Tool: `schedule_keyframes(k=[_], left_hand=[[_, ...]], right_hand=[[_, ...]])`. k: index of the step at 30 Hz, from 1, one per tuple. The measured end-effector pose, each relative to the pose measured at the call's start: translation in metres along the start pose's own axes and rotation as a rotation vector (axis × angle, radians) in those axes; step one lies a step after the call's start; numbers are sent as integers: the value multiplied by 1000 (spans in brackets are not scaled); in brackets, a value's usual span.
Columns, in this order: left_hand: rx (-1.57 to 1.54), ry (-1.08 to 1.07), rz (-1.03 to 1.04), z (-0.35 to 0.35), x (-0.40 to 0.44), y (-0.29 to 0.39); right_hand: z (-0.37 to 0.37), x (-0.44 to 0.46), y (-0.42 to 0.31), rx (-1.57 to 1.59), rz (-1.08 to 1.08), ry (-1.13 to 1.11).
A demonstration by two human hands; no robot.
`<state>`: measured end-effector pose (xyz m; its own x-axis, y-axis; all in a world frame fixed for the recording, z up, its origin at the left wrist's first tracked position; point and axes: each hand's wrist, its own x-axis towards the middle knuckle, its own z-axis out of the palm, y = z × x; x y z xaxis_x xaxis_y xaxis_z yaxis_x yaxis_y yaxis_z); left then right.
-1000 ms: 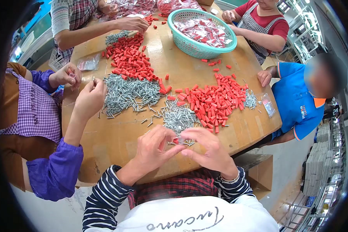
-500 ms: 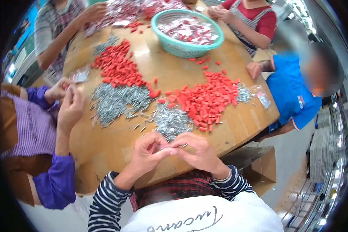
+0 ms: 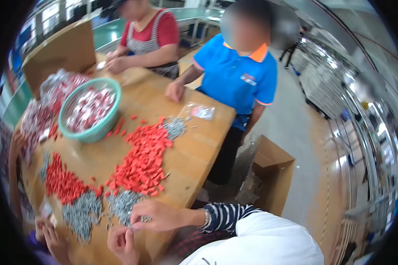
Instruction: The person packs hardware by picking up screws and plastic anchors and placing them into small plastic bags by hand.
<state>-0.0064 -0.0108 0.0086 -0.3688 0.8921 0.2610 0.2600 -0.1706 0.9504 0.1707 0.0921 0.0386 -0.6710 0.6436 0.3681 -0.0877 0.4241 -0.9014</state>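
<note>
My left hand [image 3: 123, 244] is closed at the table's near edge, its fingertips curled towards the right hand. Fingers pinched, my right hand [image 3: 159, 215] meets it from the right. Whatever is between the fingertips is too small and blurred to name. Just beyond them lies a pile of grey metal screws [image 3: 121, 204], partly covered by the right hand. Red plastic wall plugs [image 3: 141, 159] are heaped behind that pile. To the left are a second heap of red plugs [image 3: 64, 179] and more grey screws [image 3: 82, 216].
A green basket [image 3: 66, 128] holds filled small bags. Bagged pieces [image 3: 35, 112] lie beyond it, and a clear packet [image 3: 201, 111] rests near the right edge. A cardboard box [image 3: 276, 185] stands on the floor. A person in blue [image 3: 241, 75] and other co-workers surround the table [image 3: 194, 152].
The head view has swung right, so the table and both hands appear lower and further left. My hands remain together, with the right now more over the screw pile.
</note>
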Motion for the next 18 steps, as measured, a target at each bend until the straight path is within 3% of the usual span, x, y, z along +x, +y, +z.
schedule_keyframes(k=[2,11,18], left_hand=[[-95,40,-69,3,0,-2],[184,-158,100,-6,2,17],[78,-92,17,1,-1,17]], right_hand=[[5,0,7,32,-15,25],[7,0,7,-108,-115,79],[3,4,0,-207,-171,-17]])
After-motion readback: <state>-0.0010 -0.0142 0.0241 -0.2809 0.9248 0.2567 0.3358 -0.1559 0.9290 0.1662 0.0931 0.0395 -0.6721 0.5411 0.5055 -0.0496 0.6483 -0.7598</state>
